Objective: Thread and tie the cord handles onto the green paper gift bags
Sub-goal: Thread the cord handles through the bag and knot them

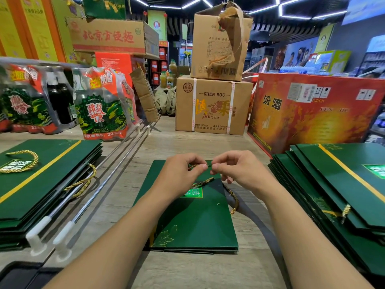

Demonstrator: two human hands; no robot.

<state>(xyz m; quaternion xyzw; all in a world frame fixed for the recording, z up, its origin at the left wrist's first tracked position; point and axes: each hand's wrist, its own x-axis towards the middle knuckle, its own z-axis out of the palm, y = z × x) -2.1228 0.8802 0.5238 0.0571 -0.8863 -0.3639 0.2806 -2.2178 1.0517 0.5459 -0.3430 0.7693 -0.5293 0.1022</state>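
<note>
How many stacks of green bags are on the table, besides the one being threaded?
2. The left stack lies at the view's left edge, the right stack at its right edge. More may sit out of frame.

Bare wood-grain tabletop (pixel 187 142) gives open passage ahead of centre, up to a brown cardboard carton (pixel 212 105) and a red-orange printed carton (pixel 312 113) — both block the far side. The left lane is narrowed by two steel rods with white end caps (pixel 68 227), diagonal beside a stack of flat green paper bags (pixel 41 184). A second green bag stack (pixel 333 195) bounds the right.
</note>
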